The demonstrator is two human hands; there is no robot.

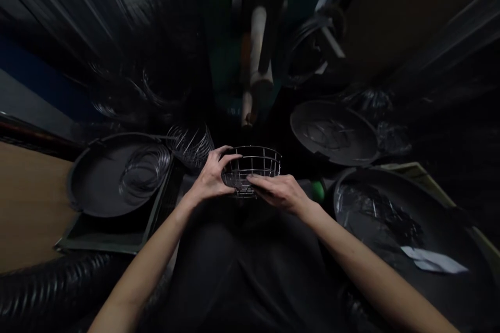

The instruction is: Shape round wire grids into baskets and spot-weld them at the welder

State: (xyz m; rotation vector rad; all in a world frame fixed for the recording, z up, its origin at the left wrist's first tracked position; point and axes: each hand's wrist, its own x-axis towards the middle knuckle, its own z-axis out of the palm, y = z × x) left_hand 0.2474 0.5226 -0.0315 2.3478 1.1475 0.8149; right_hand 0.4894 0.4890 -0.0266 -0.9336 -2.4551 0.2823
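A small round wire basket (pixel 261 162) of thin shiny rods is held between my two hands, just below the machine's pale rod. My left hand (pixel 214 174) grips its left side, fingers over the upper rings and thumb low near the bottom grid. My right hand (pixel 279 191) is closed at the basket's lower right front, its fingertips at the wires. Whether those fingers also pinch a separate small piece cannot be made out.
The machine (pixel 258 47) stands ahead. On the left, a dark round tray (pixel 94 182) holds wire rings (pixel 144 169), with more wire rings (pixel 191 140) beside it. Round trays (pixel 332 106) (pixel 351 250) stand on the right, one bearing small dark parts and white paper (pixel 433 260).
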